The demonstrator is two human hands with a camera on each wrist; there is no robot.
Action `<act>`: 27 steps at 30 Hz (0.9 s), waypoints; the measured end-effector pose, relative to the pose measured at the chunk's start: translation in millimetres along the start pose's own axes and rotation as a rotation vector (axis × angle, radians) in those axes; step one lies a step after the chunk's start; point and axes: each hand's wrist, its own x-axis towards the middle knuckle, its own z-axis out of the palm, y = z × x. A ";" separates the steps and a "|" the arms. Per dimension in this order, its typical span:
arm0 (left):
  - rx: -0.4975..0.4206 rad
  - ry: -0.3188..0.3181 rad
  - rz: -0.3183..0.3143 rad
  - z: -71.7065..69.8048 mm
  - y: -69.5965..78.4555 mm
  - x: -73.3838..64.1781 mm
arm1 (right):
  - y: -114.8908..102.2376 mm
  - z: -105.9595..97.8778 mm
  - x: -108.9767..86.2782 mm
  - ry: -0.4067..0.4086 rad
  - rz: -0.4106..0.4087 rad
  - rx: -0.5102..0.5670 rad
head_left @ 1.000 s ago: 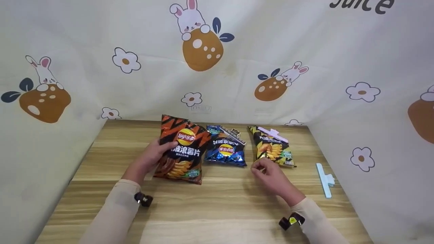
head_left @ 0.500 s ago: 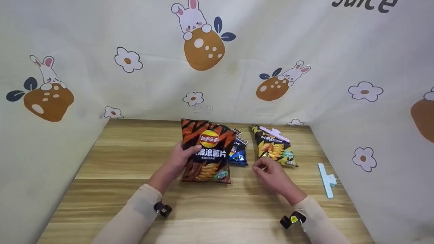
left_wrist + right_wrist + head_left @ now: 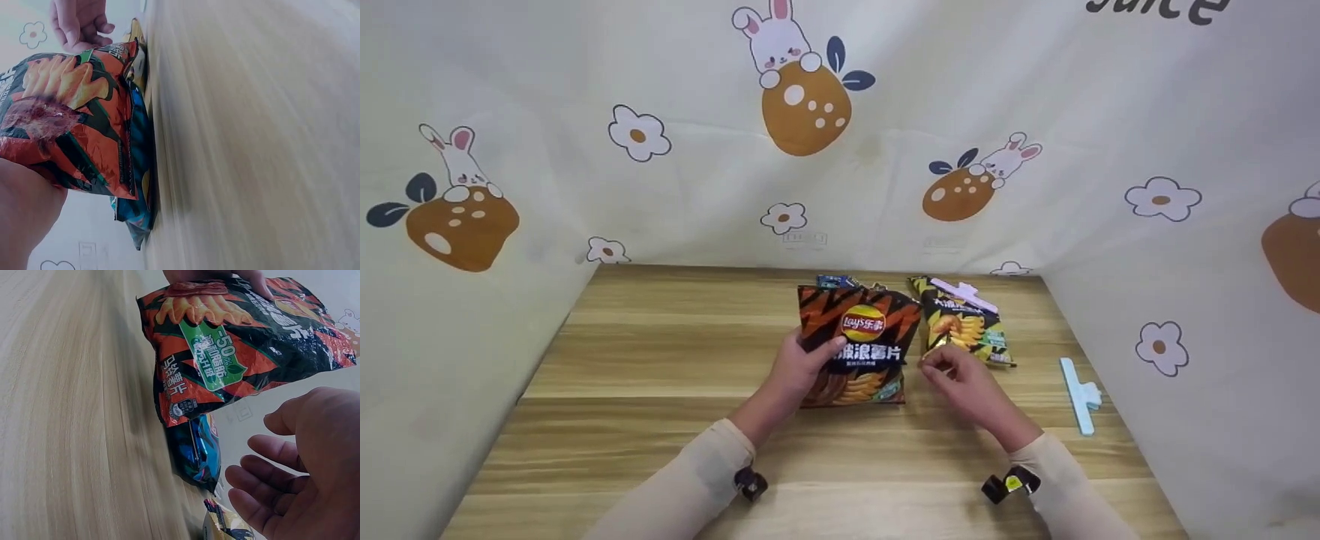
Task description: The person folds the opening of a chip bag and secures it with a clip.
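My left hand (image 3: 791,369) grips an orange-and-black bag of Lay's chips (image 3: 876,352) by its left side, thumb across the front. The bag is held upright, its printed face towards me and its lower edge near the table in the left wrist view. My right hand (image 3: 971,390) is just right of this bag, fingers loosely curled and holding nothing; the right wrist view shows a gap between its fingers (image 3: 270,455) and the bag. Behind the held bag lies a blue chip bag (image 3: 832,281), mostly hidden in the head view.
A yellow-and-black chip bag (image 3: 966,330) with a pink bag clip (image 3: 964,295) across its top lies behind my right hand. Near the right edge of the wooden table (image 3: 660,322) lies a light blue bag clip (image 3: 1081,397). Printed cloth walls (image 3: 697,195) enclose the back and sides.
My left hand has carried the orange-and-black chip bag to the right, in front of the blue bag, turning it more upright. My right hand has stayed almost in place.
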 end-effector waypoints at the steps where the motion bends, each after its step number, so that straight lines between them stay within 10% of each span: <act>1: 0.001 0.000 -0.001 1.3 -0.2 -0.6 | 0.3 -0.1 0.2 0.002 -0.004 0.000; 18: 0.044 -0.034 0.051 9.5 -8.1 -3.4 | 3.9 0.4 -0.3 0.011 0.009 -0.001; 27: 0.073 -0.107 -0.061 -1.4 -12.6 -6.3 | 2.2 2.3 -2.5 -0.007 0.031 0.006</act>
